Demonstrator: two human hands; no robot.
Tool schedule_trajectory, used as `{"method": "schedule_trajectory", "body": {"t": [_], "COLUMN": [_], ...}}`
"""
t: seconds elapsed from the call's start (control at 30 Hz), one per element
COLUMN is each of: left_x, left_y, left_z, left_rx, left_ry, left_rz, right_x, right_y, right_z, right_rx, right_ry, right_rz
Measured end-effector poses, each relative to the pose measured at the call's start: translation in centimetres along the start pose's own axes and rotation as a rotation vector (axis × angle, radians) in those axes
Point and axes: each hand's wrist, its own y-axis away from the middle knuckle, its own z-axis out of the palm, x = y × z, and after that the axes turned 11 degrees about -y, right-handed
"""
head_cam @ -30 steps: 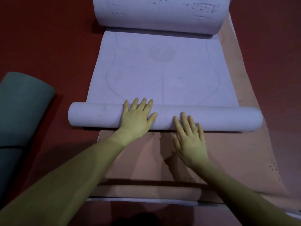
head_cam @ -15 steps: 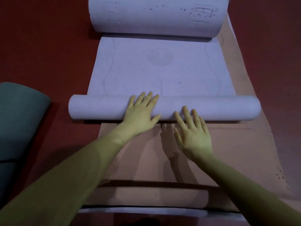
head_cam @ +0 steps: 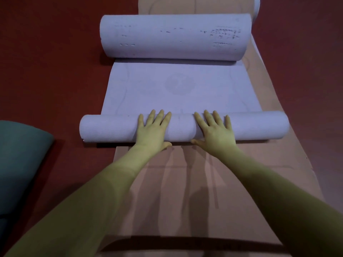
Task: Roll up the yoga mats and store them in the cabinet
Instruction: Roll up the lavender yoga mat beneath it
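Observation:
A pale lilac yoga mat (head_cam: 178,89) lies on a tan mat (head_cam: 185,191), with its flat middle stretch showing a faint round print. Its near end forms a thin roll (head_cam: 104,128) lying crosswise. Its far end forms a thick roll (head_cam: 174,37). My left hand (head_cam: 153,131) rests palm down on the thin roll, left of centre, fingers spread. My right hand (head_cam: 215,131) presses flat on the same roll just right of centre. Neither hand grips anything; both lie flat on top.
A rolled dark green mat (head_cam: 20,164) lies on the red floor (head_cam: 46,62) at the left. The tan mat runs beyond the thick roll at the top and past the lilac mat's right side. Bare red floor lies on both sides.
The thin roll has moved away from me along the mat and grown slightly thicker. My right hand has come up from the tan mat onto the roll. The flat stretch is shorter.

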Motion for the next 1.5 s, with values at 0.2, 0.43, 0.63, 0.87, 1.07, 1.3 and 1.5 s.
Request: {"method": "schedule_trajectory", "body": {"t": [0.2, 0.43, 0.63, 0.87, 1.07, 1.3, 1.5], "left_x": [-0.4, -0.4, 0.5, 2.0, 2.9, 3.2, 3.2], "left_y": [-1.8, -1.0, 2.6, 8.4, 12.1, 14.2, 12.6], "left_z": [0.5, 0.2, 1.9, 2.9, 3.1, 2.8, 1.3], "left_rx": [-0.006, 0.053, 0.389, 0.5, 0.429, 0.331, 0.17], "left_ry": [-0.019, 0.011, 0.022, 0.083, 0.178, 0.18, 0.011], "left_rz": [-0.012, 0.008, 0.097, 0.196, 0.278, 0.345, 0.232], "right_x": [1.0, 1.5, 1.6, 1.0, 1.0, 1.5, 1.0], "right_y": [-1.5, -1.1, 3.5, 10.1, 14.1, 15.9, 16.0], "right_z": [-0.2, 0.6, 0.1, -0.3, -1.5, -1.6, -0.7], "right_rx": [-0.031, 0.17, 0.231, 0.193, 0.088, -0.032, 0.076], "right_ry": [0.004, 0.021, 0.001, -0.003, -0.028, -0.023, -0.063], "right_rz": [-0.036, -0.21, -0.244, -0.236, -0.244, -0.282, -0.213]}}
